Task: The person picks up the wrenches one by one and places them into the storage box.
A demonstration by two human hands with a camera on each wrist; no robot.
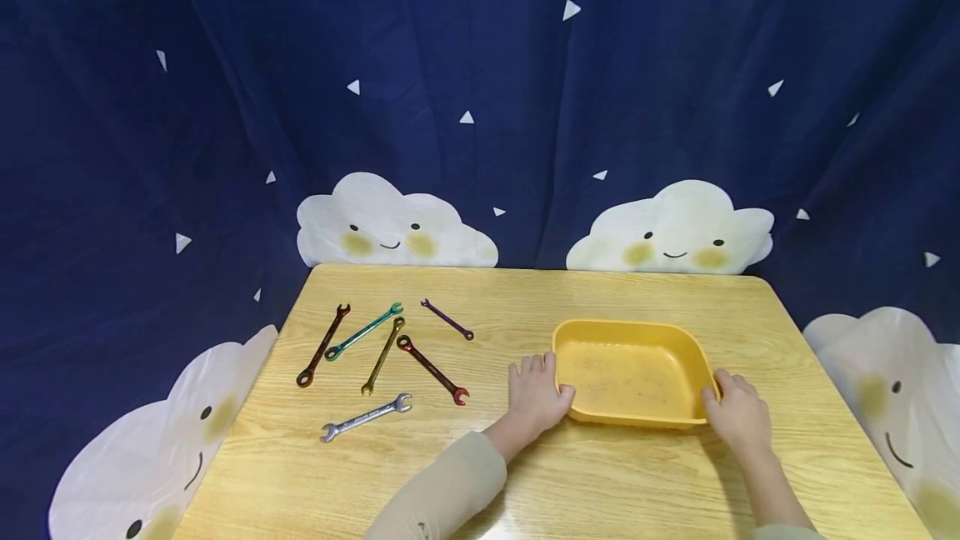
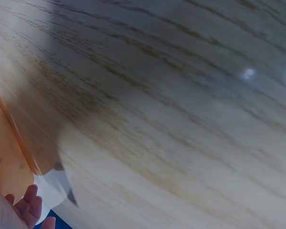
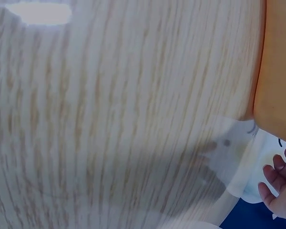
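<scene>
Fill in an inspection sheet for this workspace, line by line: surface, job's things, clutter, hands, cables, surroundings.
Surface: light wood-grain table, glossy, with reflections in both wrist views.
Job's things: yellow tub, no objects inside, dark marks on its floor; cannot tell whether it rests on the table or is slightly raised.
Clutter: six loose wrenches left of the tub: brown-red wrench, teal wrench, gold wrench, purple wrench, red wrench, silver wrench.
Hands: left hand grips the tub's left end; right hand grips its right end.
Cables: nothing seen.
Surroundings: dark blue curtain printed with smiling clouds and white triangles.
</scene>
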